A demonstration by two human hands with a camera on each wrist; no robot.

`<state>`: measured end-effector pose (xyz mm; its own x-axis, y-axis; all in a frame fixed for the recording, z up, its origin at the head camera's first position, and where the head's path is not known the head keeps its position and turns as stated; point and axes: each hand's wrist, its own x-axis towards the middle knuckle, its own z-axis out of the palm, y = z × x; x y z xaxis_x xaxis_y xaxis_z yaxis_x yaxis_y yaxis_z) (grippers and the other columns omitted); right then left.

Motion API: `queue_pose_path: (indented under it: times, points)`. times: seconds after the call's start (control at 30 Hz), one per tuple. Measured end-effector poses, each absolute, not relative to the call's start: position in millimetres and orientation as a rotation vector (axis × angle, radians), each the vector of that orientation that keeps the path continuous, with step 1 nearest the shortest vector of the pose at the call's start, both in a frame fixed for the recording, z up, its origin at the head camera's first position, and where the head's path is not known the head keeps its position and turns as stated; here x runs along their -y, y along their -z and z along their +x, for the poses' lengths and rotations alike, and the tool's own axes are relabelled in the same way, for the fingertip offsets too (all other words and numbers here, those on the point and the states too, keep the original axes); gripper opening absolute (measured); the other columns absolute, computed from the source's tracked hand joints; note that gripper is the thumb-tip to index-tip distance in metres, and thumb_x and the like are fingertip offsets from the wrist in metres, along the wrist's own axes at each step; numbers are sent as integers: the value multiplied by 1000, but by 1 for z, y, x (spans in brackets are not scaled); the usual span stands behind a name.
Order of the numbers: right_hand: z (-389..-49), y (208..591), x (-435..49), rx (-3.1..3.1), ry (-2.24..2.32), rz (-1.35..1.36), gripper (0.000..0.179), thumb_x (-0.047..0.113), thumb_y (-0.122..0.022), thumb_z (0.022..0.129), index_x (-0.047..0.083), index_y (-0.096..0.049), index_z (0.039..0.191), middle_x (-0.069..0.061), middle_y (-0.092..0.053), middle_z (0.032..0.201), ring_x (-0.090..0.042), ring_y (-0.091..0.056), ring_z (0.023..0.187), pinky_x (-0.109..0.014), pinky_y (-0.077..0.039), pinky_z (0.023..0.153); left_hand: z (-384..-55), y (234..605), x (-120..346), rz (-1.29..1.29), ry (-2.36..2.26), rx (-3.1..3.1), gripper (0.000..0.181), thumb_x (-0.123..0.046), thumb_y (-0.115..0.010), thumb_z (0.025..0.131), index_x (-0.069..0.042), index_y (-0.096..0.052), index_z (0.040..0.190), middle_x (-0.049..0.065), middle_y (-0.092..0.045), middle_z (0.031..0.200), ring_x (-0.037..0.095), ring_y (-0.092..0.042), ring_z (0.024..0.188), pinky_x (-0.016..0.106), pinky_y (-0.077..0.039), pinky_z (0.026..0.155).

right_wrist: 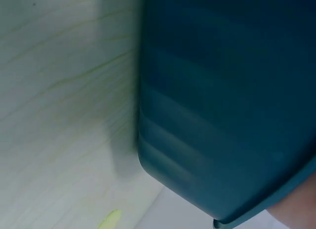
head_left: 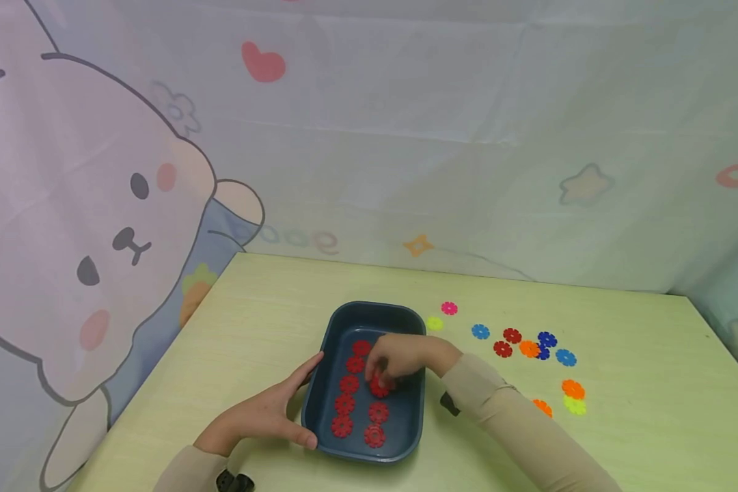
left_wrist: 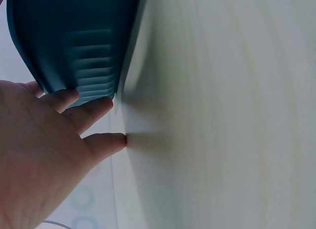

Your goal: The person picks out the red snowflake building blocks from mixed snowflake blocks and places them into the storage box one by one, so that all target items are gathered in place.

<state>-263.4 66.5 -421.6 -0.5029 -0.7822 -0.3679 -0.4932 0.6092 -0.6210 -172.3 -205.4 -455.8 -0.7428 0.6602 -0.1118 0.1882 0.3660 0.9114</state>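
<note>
A dark blue tray (head_left: 359,452) stands on the table, with red snowflake discs (head_left: 344,404) laid in two columns on its floor. My right hand (head_left: 400,354) reaches over the tray's right wall, its curled fingers pinching a red snowflake disc (head_left: 379,387) low in the right column. The fingers partly cover that disc. At the tray's left side my left hand (head_left: 261,413) spreads its fingers and thumb against the outer wall. In the left wrist view straight fingers (left_wrist: 94,113) lie beside the tray's ribbed wall (left_wrist: 91,56). The right wrist view mostly holds the tray's outer wall (right_wrist: 212,105).
To the tray's right lie loose snowflake discs: pink (head_left: 449,308), yellow (head_left: 434,323), light blue (head_left: 480,331), dark red (head_left: 502,349), orange (head_left: 573,389) and dark blue (head_left: 547,339), some overlapping. A printed cloth (head_left: 375,171) hangs behind the table (head_left: 639,342).
</note>
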Motion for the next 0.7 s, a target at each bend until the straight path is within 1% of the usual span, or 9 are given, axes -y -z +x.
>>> queue_pose_path:
  times: [0.13,0.27,0.5,0.7]
  points:
    - [-263,423,-65,-2236,511,-1013,19,-6,-66,84,9,-73,93,4,-63,70,-7,-58,59,-21,-50,58,-173,456,205,730,-1358,-2164,120,-34,-84,75,-20,3,156,10,-2,162,37,-16,145,63,-16,110]
    - [-263,425,-65,-2265,447,-1036,18,-4,-68,84,10,-74,93,5,-64,73,-6,-57,60,-20,-49,60,-173,456,205,731,-1361,-2165,120,-33,-84,74,-19,3,156,10,-3,162,37,-16,145,63,-16,110]
    - [-262,426,-64,-2324,388,-1085,17,0,-73,81,14,-75,91,8,-65,84,-4,-54,74,-19,-48,69,-173,455,205,725,-1355,-2173,121,-33,-85,74,-19,2,156,10,-3,162,36,-16,145,63,-15,110]
    - [-263,425,-64,-2318,394,-1091,14,4,-75,81,13,-75,92,8,-66,86,-4,-55,78,-20,-48,73,-172,455,206,725,-1359,-2173,121,-34,-84,74,-18,2,156,10,-4,162,37,-16,145,64,-16,110]
